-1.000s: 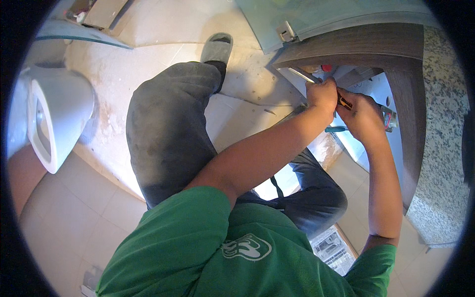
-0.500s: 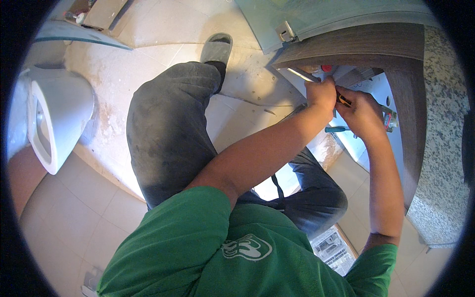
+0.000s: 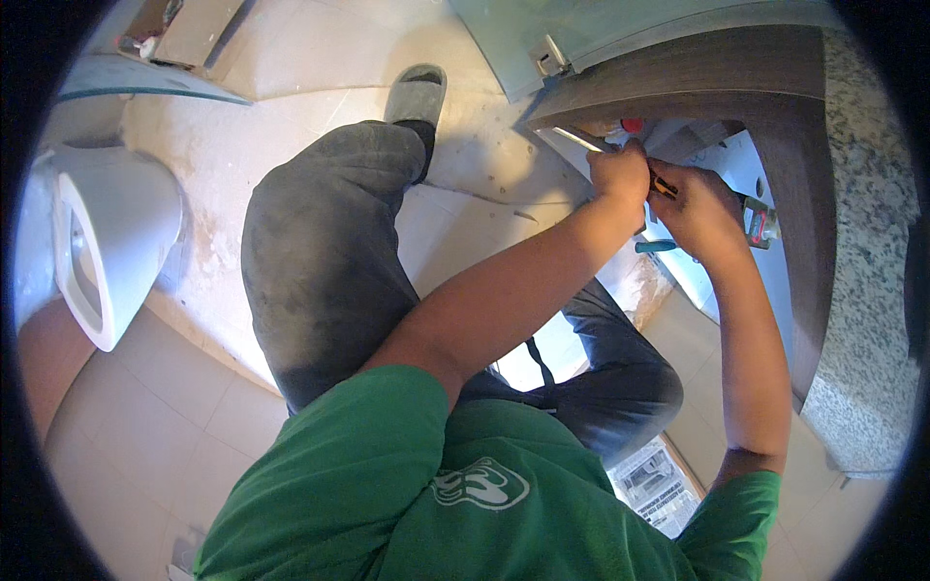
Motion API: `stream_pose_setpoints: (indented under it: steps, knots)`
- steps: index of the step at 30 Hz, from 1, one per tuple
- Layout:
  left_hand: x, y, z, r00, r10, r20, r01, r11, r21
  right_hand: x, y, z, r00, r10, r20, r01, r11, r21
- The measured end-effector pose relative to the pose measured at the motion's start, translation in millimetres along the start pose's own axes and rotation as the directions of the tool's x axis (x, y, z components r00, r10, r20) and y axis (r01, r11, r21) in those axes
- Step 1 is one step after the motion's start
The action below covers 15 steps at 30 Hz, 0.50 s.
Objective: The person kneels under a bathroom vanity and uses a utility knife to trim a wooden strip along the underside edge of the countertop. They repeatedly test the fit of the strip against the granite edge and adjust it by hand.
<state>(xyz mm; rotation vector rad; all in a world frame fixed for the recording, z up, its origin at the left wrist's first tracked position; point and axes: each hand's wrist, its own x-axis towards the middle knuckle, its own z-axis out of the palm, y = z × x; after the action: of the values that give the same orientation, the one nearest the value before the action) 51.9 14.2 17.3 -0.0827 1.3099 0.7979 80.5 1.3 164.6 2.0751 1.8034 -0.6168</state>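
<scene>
Both my hands reach into an open dark wood cabinet [image 3: 678,73] under a speckled stone countertop [image 3: 867,242]. My left hand [image 3: 620,174] is a closed fist at the end of a thin chrome tube [image 3: 579,138] that runs up and left from it. Touching it on the right, my right hand [image 3: 699,208] is closed around a tool with an orange and black handle [image 3: 664,186]. A red knob [image 3: 632,125] shows just above the left hand. What the fingers work on is hidden behind the hands.
A teal-handled tool [image 3: 657,247] and a green and red fitting [image 3: 761,223] lie on the white cabinet floor. A glass panel [image 3: 542,29] leans at the top. A white toilet [image 3: 107,242] stands at the left. My knee [image 3: 329,223] and grey slipper [image 3: 418,95] rest on the dusty tiles, beside a printed paper [image 3: 657,484].
Both hands stay pressed together at the same spot in the cabinet, with only a slight shift of the wrists. Nothing was picked up or let go.
</scene>
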Motion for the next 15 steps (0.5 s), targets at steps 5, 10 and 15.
stream_pose_setpoints:
  steps: [5, 10, 15]
  knots:
    - [14, -2, -4, 0.997, -0.042, 0.072, 0.045, 0.998, -0.046, 1, -2, 4, 0.999, -0.005, -0.036, 0.003, 0.999, -0.052]
    - [-2, 1, 0, 1.0, -0.012, 0.014, 0.014, 0.996, -0.091, 1, -3, -5, 0.999, 0.009, 0.04, -0.011, 0.999, 0.051]
    - [21, -8, -3, 0.997, -0.057, 0.056, 0.059, 0.997, -0.05, 7, -1, 9, 1.0, -0.03, -0.007, 0.03, 0.998, -0.054]
